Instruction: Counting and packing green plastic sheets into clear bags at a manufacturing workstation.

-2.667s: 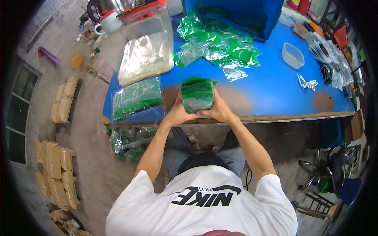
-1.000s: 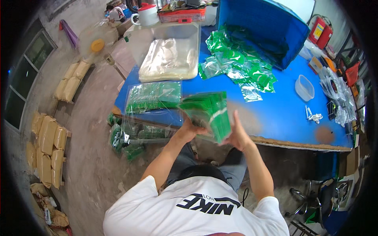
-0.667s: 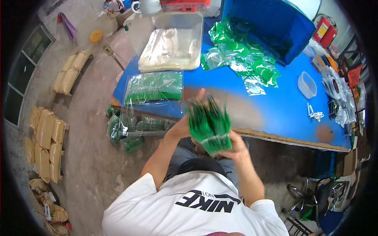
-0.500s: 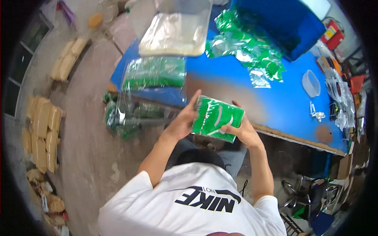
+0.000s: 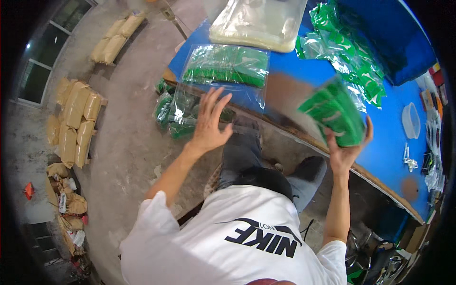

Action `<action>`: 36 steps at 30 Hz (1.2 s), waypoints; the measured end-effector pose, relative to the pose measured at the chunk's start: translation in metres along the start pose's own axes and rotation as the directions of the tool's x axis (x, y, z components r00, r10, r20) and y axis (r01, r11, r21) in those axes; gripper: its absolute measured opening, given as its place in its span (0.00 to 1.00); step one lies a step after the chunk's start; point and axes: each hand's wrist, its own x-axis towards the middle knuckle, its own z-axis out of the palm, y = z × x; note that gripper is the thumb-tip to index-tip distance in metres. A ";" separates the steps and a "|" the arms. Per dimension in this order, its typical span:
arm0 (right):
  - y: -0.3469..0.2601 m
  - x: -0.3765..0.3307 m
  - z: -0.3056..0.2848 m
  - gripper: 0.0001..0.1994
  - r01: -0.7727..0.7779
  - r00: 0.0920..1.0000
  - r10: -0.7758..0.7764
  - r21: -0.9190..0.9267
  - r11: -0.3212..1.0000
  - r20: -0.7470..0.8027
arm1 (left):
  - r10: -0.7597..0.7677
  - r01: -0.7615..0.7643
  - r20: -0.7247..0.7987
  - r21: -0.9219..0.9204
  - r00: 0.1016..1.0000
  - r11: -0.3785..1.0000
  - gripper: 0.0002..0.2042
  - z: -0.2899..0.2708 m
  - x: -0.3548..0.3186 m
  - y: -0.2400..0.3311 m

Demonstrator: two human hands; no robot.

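Observation:
In my right hand (image 5: 346,151) is a stack of green packets (image 5: 335,111), gripped at its lower end and tilted above the blue table (image 5: 294,97). My left hand (image 5: 209,124) has its fingers spread and holds nothing. It is over the loose front part of a clear plastic bag (image 5: 259,102), which overhangs the table edge; whether it touches the film I cannot tell. Inside that bag lies a row of green packets (image 5: 228,64). More loose green packets (image 5: 354,61) are heaped farther back on the right.
A pile of clear flat bags (image 5: 256,28) lies at the back of the table, with a blue bin (image 5: 403,52) to its right. A clear plastic tub (image 5: 411,121) stands at the right. Filled green bags (image 5: 164,111) are below the table's left end. Brown sacks (image 5: 76,104) are stacked farther left.
My left hand has let go of the green stack and moved left to the clear bag, fingers apart. My right hand has carried the stack right and tilted it. The view has shifted left.

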 end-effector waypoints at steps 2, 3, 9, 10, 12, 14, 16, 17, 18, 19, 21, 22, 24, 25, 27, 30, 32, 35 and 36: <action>0.045 -0.003 -0.006 0.46 0.226 0.900 -0.322 -0.317 0.921 -0.294 | 0.009 -0.020 0.074 0.148 0.997 0.989 0.39 -0.004 -0.012 -0.025; 0.073 -0.001 -0.011 0.44 0.229 0.889 -0.386 -0.489 0.842 -0.248 | -0.002 -0.039 0.147 0.281 0.989 0.959 0.37 0.000 -0.018 -0.033; 0.058 -0.002 0.005 0.42 0.197 0.900 -0.361 -0.511 0.837 -0.245 | 0.103 -0.078 -0.052 0.349 0.993 0.934 0.22 0.025 -0.025 -0.071; 0.063 -0.001 0.002 0.42 0.189 0.896 -0.361 -0.514 0.837 -0.258 | 0.109 -0.073 -0.086 0.345 0.990 0.936 0.19 0.024 -0.024 -0.076; 0.075 0.005 -0.009 0.44 0.152 0.955 -0.266 -0.561 0.814 -0.128 | 0.204 -0.150 -0.104 0.384 0.973 0.911 0.13 0.016 -0.016 -0.077; 0.070 0.004 -0.018 0.45 0.166 0.946 -0.289 -0.553 0.816 -0.143 | 0.074 -0.061 -0.050 0.224 0.996 0.973 0.10 0.006 -0.012 -0.070; 0.070 -0.001 -0.024 0.44 0.124 0.940 -0.245 -0.430 0.894 -0.237 | 0.150 -0.121 -0.114 0.232 0.982 0.965 0.08 0.005 0.007 -0.056; 0.074 -0.001 -0.028 0.44 0.122 0.935 -0.253 -0.442 0.889 -0.250 | 0.140 -0.125 -0.081 0.165 0.987 0.978 0.08 0.005 0.018 -0.041; 0.082 -0.003 -0.033 0.43 0.124 0.936 -0.260 -0.467 0.875 -0.237 | 0.123 -0.118 -0.045 0.098 0.991 0.988 0.08 0.006 0.025 -0.024; 0.085 -0.004 -0.040 0.43 0.126 0.938 -0.266 -0.494 0.860 -0.223 | 0.128 -0.124 -0.032 0.100 0.991 0.987 0.06 0.013 0.035 -0.005; 0.071 0.002 -0.040 0.44 0.049 0.951 -0.190 -0.488 0.871 -0.243 | 0.094 -0.094 -0.005 -0.062 0.996 0.994 0.07 0.038 0.051 0.019; 0.064 0.007 -0.040 0.45 -0.029 0.958 -0.111 -0.478 0.878 -0.264 | 0.040 -0.036 0.057 -0.070 0.998 0.997 0.08 0.050 0.056 0.034; 0.047 0.014 -0.041 0.46 -0.063 0.938 -0.068 -0.358 0.932 -0.340 | -0.007 0.027 0.127 -0.159 0.992 0.987 0.08 0.079 0.073 0.061; 0.028 0.018 -0.039 0.46 -0.071 0.927 0.044 -0.058 0.996 -0.373 | -0.020 0.042 0.187 -0.113 0.982 0.993 0.09 0.093 0.083 0.069; 0.005 0.020 -0.041 0.43 -0.112 0.899 0.209 0.260 0.959 -0.384 | -0.017 0.044 0.266 -0.094 0.964 0.995 0.09 0.114 0.090 0.078; 0.003 0.011 -0.044 0.42 -0.292 0.927 0.369 0.485 0.825 -0.070 | 0.082 -0.039 0.249 -0.173 0.965 0.984 0.10 0.127 0.100 0.086; 0.001 0.007 -0.043 0.42 -0.430 0.897 0.440 0.303 0.851 0.039 | -0.082 0.201 0.329 -0.347 0.941 0.916 0.10 0.117 0.105 0.091; 0.002 0.005 -0.048 0.42 -0.520 0.835 0.530 -0.101 0.848 0.149 | -0.167 0.249 0.210 -0.467 0.963 0.848 0.09 0.089 0.115 0.109; 0.004 0.009 -0.049 0.43 -0.470 0.829 0.532 -0.301 0.829 0.171 | -0.204 0.269 0.180 -0.522 0.962 0.810 0.09 0.082 0.117 0.110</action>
